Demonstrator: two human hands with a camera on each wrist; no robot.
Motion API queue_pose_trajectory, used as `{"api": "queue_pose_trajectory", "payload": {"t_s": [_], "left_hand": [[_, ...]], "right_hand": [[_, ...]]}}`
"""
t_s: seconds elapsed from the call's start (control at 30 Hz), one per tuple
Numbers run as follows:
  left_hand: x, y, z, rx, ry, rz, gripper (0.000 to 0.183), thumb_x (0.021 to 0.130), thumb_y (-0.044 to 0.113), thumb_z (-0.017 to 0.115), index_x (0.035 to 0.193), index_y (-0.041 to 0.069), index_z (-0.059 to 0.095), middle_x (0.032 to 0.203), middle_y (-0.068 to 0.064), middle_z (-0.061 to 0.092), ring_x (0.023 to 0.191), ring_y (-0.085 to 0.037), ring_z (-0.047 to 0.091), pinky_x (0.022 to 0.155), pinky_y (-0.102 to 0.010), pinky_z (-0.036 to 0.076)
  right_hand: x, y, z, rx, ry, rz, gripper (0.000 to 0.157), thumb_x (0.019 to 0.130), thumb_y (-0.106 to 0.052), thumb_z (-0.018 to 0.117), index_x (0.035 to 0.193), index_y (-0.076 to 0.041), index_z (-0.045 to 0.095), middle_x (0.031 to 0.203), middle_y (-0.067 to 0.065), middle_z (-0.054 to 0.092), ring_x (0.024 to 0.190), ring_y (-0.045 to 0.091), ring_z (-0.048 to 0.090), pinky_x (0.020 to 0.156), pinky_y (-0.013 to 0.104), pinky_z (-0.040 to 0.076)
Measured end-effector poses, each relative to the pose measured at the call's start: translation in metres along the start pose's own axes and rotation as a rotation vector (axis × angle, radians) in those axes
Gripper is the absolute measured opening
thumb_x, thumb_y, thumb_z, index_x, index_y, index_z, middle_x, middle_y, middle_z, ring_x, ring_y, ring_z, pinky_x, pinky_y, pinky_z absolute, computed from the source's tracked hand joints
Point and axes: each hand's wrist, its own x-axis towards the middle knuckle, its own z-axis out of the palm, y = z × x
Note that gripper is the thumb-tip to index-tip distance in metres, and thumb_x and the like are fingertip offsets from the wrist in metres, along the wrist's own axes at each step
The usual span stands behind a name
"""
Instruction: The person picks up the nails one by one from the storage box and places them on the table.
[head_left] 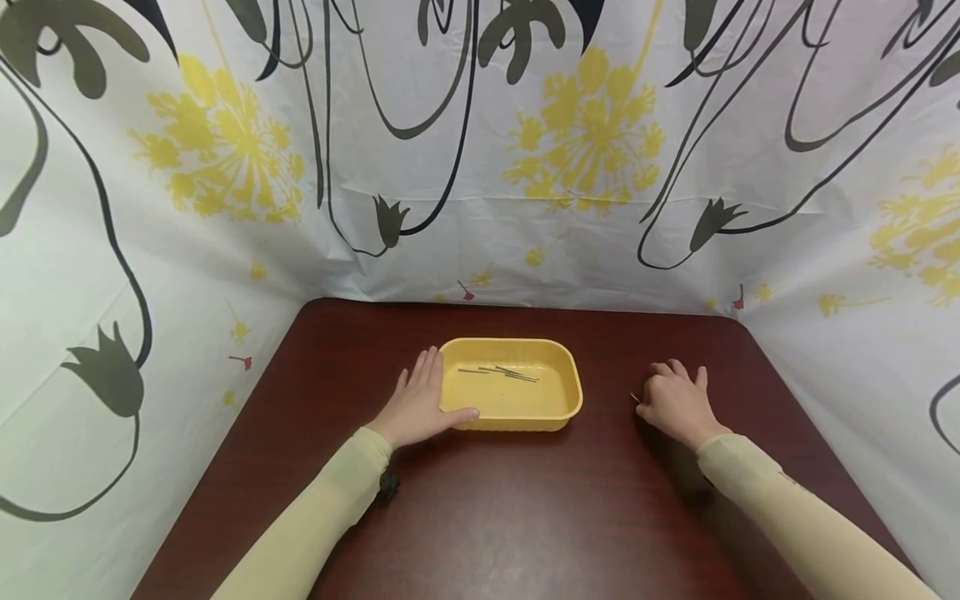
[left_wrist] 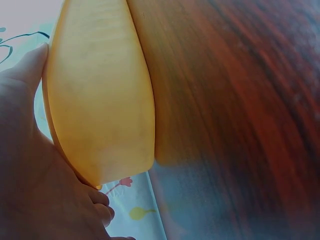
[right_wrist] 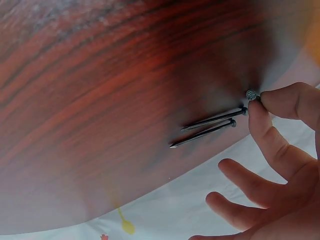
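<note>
A yellow plastic tray (head_left: 517, 408) stands on the table, with several dark nails (head_left: 510, 372) lying loose on its floor. My left hand (head_left: 420, 404) rests along the tray's left end, fingers extended, the thumb across its front rim. In the left wrist view the tray's outer wall (left_wrist: 102, 95) fills the space beside that hand. To the right of the tray, my right hand (head_left: 678, 404) pinches a nail (right_wrist: 251, 94) between thumb and forefinger, its ridged head showing. The other fingers are spread apart. Two more nails (right_wrist: 205, 132) lie side by side on the tabletop near the fingertips.
The dark reddish wooden table (head_left: 480, 508) has rounded far corners. A white curtain (head_left: 480, 167) with grey stems and yellow flowers hangs behind it and along both sides.
</note>
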Motion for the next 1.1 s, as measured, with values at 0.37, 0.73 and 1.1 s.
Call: {"api": "queue_pose_trajectory", "payload": {"t_s": [0.37,0.73,1.1], "left_hand": [[-0.002,0.004,-0.003,-0.02,0.021,0.012,0.128,0.078,0.087,0.052,0.161,0.003,0.003,0.168,-0.013,-0.002,0.154,-0.027,0.001,0.118,-0.058,0.011],[-0.003,0.005,-0.005,-0.028,0.024,0.011,0.127,0.079,0.084,0.056,0.161,0.001,0.005,0.168,-0.013,-0.001,0.154,-0.028,0.002,0.118,-0.058,0.011],[-0.002,0.003,-0.003,-0.022,0.015,0.011,0.128,0.079,0.086,0.053,0.161,0.004,0.0,0.168,-0.012,-0.003,0.154,-0.027,0.001,0.118,-0.058,0.011]], "right_hand": [[-0.003,0.001,0.003,-0.006,0.022,-0.007,0.029,0.078,-0.017,0.078,0.057,-0.025,0.06,0.132,0.024,0.058,0.131,0.046,0.036,0.099,0.084,-0.004],[0.0,0.0,-0.007,-0.024,0.071,-0.011,0.023,0.083,-0.022,0.076,0.066,-0.022,0.062,0.132,0.025,0.057,0.131,0.045,0.037,0.1,0.083,0.0],[0.008,-0.004,-0.025,-0.019,0.101,0.0,0.019,0.086,-0.023,0.071,0.098,-0.008,0.073,0.136,0.026,0.053,0.132,0.047,0.035,0.1,0.083,0.002]]}}
